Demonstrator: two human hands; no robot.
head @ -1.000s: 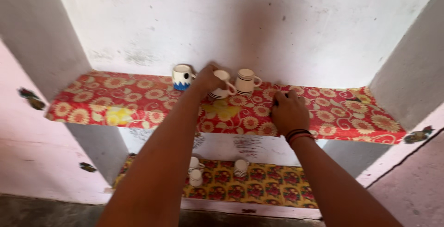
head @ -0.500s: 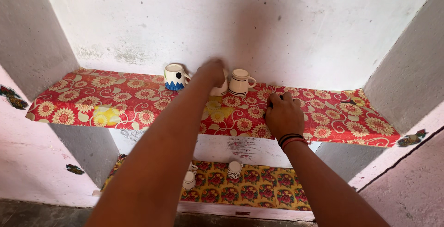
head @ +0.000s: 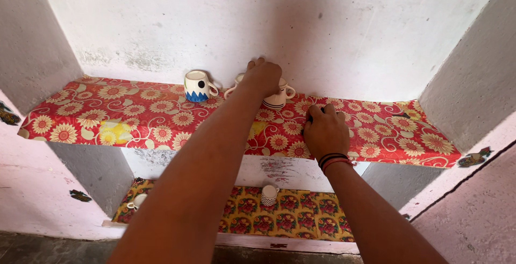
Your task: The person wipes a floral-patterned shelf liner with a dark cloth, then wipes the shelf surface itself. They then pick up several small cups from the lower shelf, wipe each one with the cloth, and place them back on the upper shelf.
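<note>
left hand (head: 262, 76) curled over two glossy striped ceramic mugs (head: 277, 98) at the back of the floral-covered shelf (head: 134, 116), grip looks closed but partly hidden, right hand (head: 324, 132) pressed flat on the cloth, blue-and-white mug (head: 196, 86) just beside

The left hand (head: 262, 77) covers most of two cream striped ceramic mugs (head: 275, 100) near the back edge of the upper shelf, so its grip cannot be seen. On the lower shelf, the small white cup (head: 135, 201) at the left edge is half hidden.
</note>
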